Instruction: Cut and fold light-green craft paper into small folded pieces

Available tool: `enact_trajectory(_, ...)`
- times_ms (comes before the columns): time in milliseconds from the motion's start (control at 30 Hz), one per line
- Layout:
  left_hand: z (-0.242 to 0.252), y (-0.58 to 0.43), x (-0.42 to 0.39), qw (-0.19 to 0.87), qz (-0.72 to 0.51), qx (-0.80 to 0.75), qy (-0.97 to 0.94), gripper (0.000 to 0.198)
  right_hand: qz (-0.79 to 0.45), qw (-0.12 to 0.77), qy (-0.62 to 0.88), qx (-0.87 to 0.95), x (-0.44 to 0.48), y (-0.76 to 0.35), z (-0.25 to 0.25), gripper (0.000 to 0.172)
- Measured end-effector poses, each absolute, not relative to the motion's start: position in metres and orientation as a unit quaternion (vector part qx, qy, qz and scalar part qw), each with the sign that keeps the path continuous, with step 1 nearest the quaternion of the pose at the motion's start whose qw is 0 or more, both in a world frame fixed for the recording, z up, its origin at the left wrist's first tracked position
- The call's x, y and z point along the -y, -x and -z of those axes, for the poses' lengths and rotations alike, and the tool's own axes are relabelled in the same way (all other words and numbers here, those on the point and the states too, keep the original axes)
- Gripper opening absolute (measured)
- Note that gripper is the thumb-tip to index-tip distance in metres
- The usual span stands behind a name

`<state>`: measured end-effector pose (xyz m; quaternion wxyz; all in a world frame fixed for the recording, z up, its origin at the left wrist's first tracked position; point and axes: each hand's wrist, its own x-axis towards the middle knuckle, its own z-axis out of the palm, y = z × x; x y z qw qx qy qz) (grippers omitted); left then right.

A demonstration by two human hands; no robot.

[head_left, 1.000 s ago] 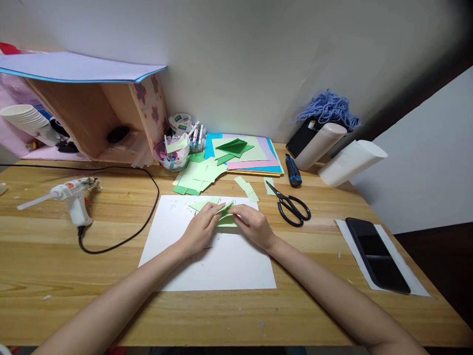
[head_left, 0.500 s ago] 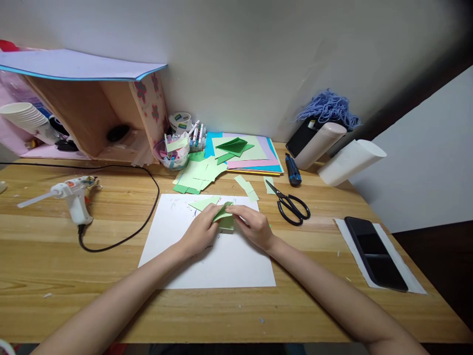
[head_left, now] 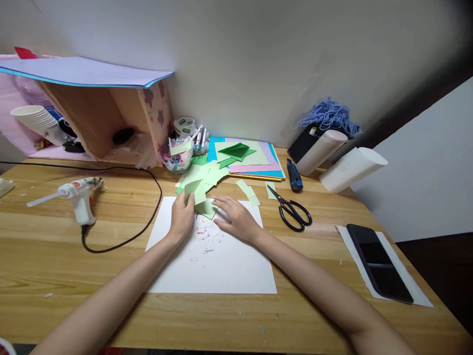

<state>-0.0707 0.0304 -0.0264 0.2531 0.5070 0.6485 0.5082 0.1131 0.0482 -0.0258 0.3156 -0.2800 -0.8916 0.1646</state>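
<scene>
My left hand (head_left: 182,215) pinches a folded light green paper piece (head_left: 195,190) and holds it upright at the far edge of a white sheet (head_left: 212,251). My right hand (head_left: 236,219) lies beside it with fingers stretched flat, its fingertips touching a second light green piece (head_left: 207,209) that rests on the sheet. Small coloured marks show on the white sheet between the hands.
A pile of green paper scraps (head_left: 201,173) and a stack of coloured sheets (head_left: 247,158) lie behind the hands. Black scissors (head_left: 292,208) and a utility knife (head_left: 294,176) lie to the right, a phone (head_left: 380,262) farther right. A corded glue gun (head_left: 76,195) lies at left.
Both hands held one folded green piece together over the sheet's middle. They have moved toward the far edge and parted; the left lifts one piece, the right has flattened onto another.
</scene>
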Motion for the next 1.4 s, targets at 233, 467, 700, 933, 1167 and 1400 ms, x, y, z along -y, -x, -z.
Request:
enact_trajectory(233,0.027,0.07,-0.03,0.247,-0.507,-0.654,-0.504,0.024,-0.16,0.283,0.291,0.9,-0.055,-0.105,0.028,0.015)
enact_trajectory(467,0.026,0.07,-0.029,0.237,-0.507,-0.659,-0.502,0.023,-0.132,0.264,0.298,0.908,-0.053,-0.106,0.027,0.026)
enact_trajectory(700,0.026,0.067,-0.026,0.244,-0.504,-0.658,-0.503,0.024,-0.101,0.251,0.31,0.911,-0.053,-0.106,0.031,0.015)
enact_trajectory(933,0.025,0.066,-0.026,0.247,-0.513,-0.653,-0.499,0.025,-0.103,0.265,0.274,0.919,-0.056,-0.112,0.033,0.018)
enact_trajectory(1167,0.027,0.066,-0.026,0.25,-0.509,-0.66,-0.493,0.025,-0.126,0.282,0.225,0.924,-0.06,-0.122,0.032,0.02)
enact_trajectory(1400,0.029,0.067,-0.026,0.252,-0.513,-0.655,-0.495,0.026,-0.102,0.286,0.221,0.927,-0.062,-0.123,0.033,0.019)
